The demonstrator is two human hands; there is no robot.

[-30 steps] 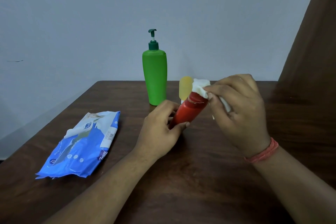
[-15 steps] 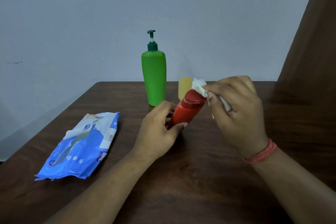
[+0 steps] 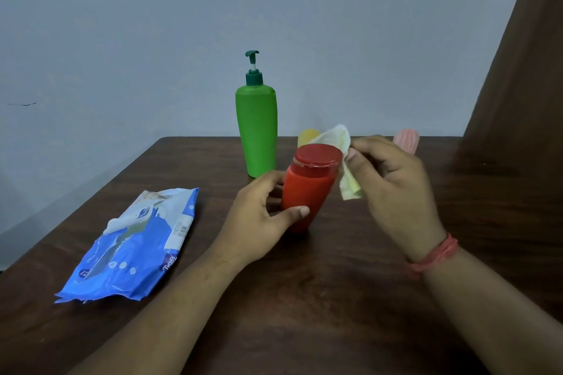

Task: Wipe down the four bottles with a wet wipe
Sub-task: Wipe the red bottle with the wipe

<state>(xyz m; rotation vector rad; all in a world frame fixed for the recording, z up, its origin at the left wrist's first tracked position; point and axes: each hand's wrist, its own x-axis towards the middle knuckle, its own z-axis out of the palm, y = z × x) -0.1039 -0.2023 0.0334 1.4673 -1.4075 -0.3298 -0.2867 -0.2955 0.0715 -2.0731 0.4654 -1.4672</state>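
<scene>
My left hand [image 3: 259, 216] grips a red bottle [image 3: 307, 186] by its lower body, cap tilted toward me, its base near the table. My right hand [image 3: 396, 186] pinches a white wet wipe [image 3: 342, 155] against the right side of the red cap. Behind stands a tall green pump bottle [image 3: 257, 131], upright. A yellow bottle [image 3: 307, 137] peeks out behind the red cap. A pink ribbed bottle [image 3: 406, 140] shows behind my right hand, mostly hidden.
A blue wet-wipe pack [image 3: 134, 246] lies flat on the dark wooden table [image 3: 304, 298] at the left, a wipe sticking out of its opening. A brown curtain [image 3: 524, 85] hangs at the right. A pale wall backs the table.
The red bottle has tilted more upright with its cap facing me. The wipe has moved from the cap's top to its right side. The pink bottle has come into sight.
</scene>
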